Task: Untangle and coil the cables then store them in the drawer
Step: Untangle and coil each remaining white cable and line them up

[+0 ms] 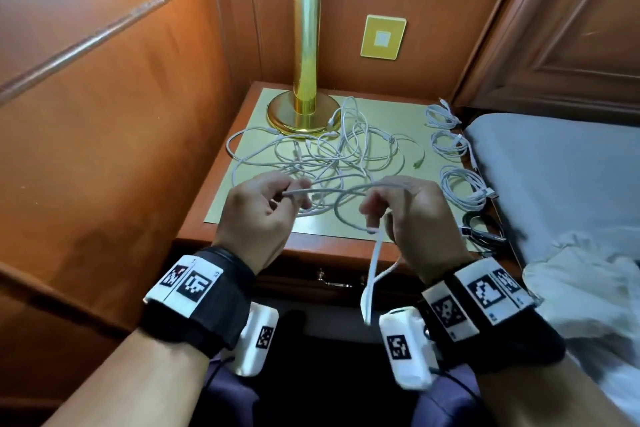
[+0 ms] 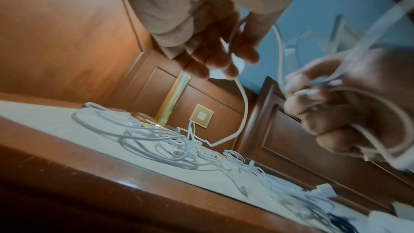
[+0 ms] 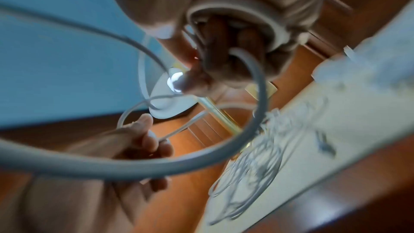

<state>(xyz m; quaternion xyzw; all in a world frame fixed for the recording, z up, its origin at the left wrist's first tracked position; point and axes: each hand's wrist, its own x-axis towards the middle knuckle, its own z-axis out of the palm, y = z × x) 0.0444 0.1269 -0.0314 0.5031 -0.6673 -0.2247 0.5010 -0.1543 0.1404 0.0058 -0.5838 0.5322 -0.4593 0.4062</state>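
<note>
Both hands hold one white cable (image 1: 332, 188) above the bench (image 1: 249, 239), the left hand (image 1: 258, 215) pinching it and the right hand (image 1: 412, 215) curled around its loops, and a hard pull could tighten the tangled pile (image 1: 322, 152) into knots.

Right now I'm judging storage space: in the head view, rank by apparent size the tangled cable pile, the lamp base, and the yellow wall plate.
1. tangled cable pile
2. lamp base
3. yellow wall plate, though it sits farther back
</note>
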